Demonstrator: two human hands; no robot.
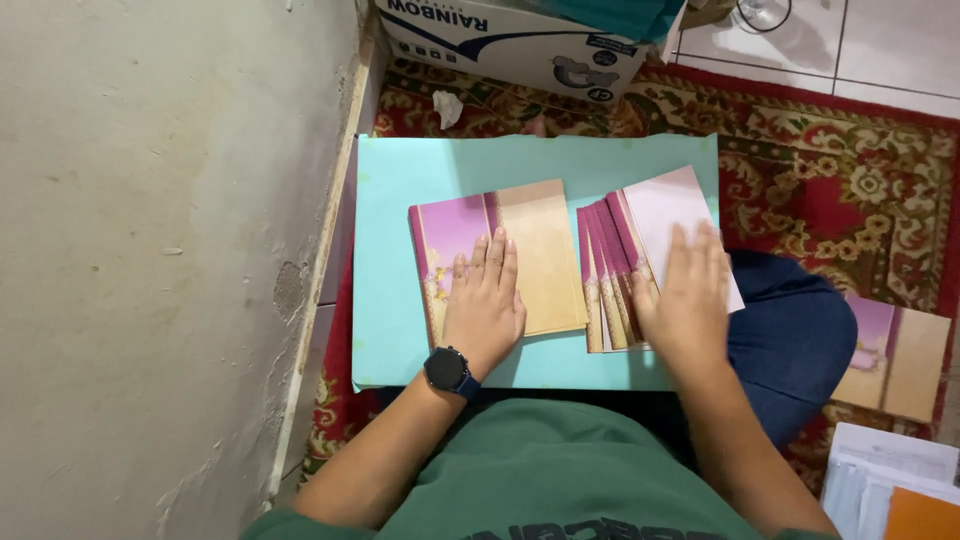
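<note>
A light blue board [400,180] lies across my lap. On its left part rests a folded card [540,240], pink on one side and tan on the other. My left hand [485,300], with a dark watch on the wrist, lies flat on this card with fingers together. To the right sits a fanned stack of several similar cards [610,270] with a pale pink one on top. My right hand [690,295] presses flat on that stack.
A plastered wall [150,250] runs along the left. A cardboard box [510,40] stands beyond the board on a red patterned carpet [850,180]. Another pink and tan card [895,355] lies at right, with white papers [885,470] below it.
</note>
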